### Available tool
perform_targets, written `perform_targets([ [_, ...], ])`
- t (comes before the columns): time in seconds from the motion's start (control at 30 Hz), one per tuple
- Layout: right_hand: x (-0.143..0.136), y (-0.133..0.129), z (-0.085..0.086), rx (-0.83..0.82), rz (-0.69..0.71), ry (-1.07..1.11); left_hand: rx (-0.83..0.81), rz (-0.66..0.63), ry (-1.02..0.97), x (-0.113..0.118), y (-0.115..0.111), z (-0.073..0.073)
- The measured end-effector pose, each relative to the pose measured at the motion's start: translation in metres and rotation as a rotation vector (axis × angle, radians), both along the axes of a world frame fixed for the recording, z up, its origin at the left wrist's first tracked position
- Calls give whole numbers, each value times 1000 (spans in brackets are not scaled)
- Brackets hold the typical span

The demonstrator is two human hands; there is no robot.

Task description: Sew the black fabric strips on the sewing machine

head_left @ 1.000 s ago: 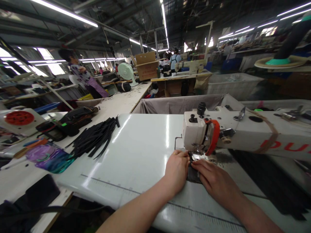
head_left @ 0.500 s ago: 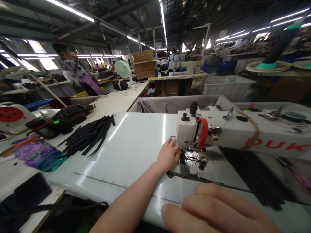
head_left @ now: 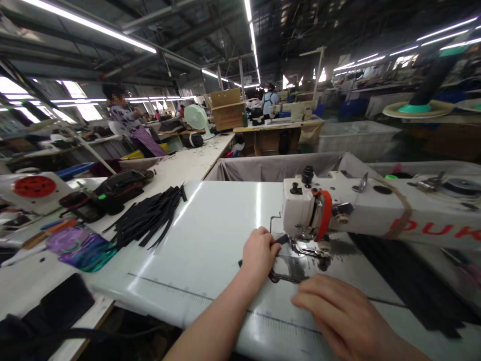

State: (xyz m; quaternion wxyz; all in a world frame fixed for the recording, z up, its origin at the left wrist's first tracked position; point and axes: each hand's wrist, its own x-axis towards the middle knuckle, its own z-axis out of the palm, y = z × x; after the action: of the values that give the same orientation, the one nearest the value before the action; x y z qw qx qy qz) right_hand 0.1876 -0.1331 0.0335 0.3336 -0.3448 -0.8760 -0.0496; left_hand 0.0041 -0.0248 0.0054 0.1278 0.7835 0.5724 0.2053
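Left hand (head_left: 260, 253) pinches a black strip (head_left: 281, 239), likely light, pliant, best held near its end; right hand (head_left: 338, 312) hangs half-curled.

Ceiling tubes (head_left: 90, 26) and windows (head_left: 89, 113) light the dim scene under a dark roof (head_left: 353, 22). White glare streaks the table (head_left: 221, 215). Edges look stretched and blurry.

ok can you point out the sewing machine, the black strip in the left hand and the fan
Sewing machine (head_left: 366, 204): head view, white side of its arm.
Black strip (head_left: 281, 239): head view, the end showing past the left hand (head_left: 258, 252).
Fan (head_left: 196, 117): head view, its round front.
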Motion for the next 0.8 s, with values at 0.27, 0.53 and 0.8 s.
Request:
perform_targets([
  [0.27, 16, 39, -56, -128, -93, -54, -25, -323, -152, 6, -16, -1],
  [0.53, 12, 36, -55, -104, -135, 10, 21, -343, -138, 13, -19, -6],
  [0.8, 8, 40, -55, -82, -196, -18, 59, -445, -110, 12, -12, -6],
])
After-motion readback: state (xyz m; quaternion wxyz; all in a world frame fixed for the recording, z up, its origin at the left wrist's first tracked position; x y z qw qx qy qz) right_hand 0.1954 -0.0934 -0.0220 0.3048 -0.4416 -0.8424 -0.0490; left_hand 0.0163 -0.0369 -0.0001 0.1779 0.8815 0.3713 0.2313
